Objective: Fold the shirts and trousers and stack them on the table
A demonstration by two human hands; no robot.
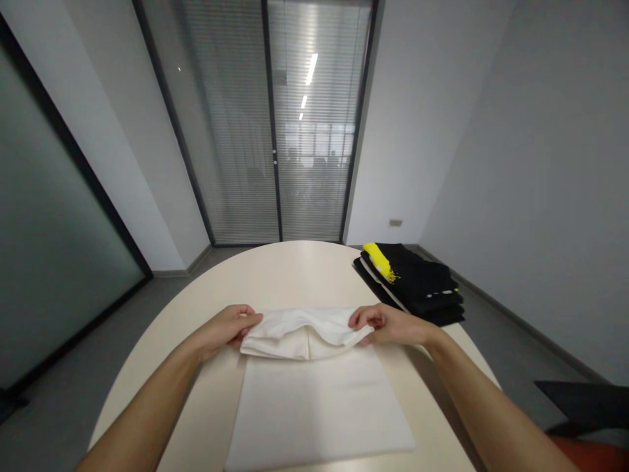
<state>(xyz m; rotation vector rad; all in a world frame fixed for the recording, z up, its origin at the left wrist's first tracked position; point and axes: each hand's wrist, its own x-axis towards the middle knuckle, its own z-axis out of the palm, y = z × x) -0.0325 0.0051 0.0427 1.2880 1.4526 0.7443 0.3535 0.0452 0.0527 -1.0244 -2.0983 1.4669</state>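
Note:
A white garment (319, 406), probably a shirt, lies flat on the table in front of me, folded into a rough rectangle. Its far end is doubled over into a loose flap (295, 344) whose near edge gapes in the middle, where a short seam shows. My left hand (233, 326) pinches the flap's left corner between thumb and fingers. On the opposite side, my right hand (376, 323) grips the right corner, thumb below and fingers curled on top. Both hands are near the tabletop.
A stack of folded black clothes (417, 282), the top one with a yellow print, sits at the round table's (295, 269) right edge. Beyond are a glass partition (314, 183) with blinds and pale walls. A dark object (584, 403) shows at the lower right.

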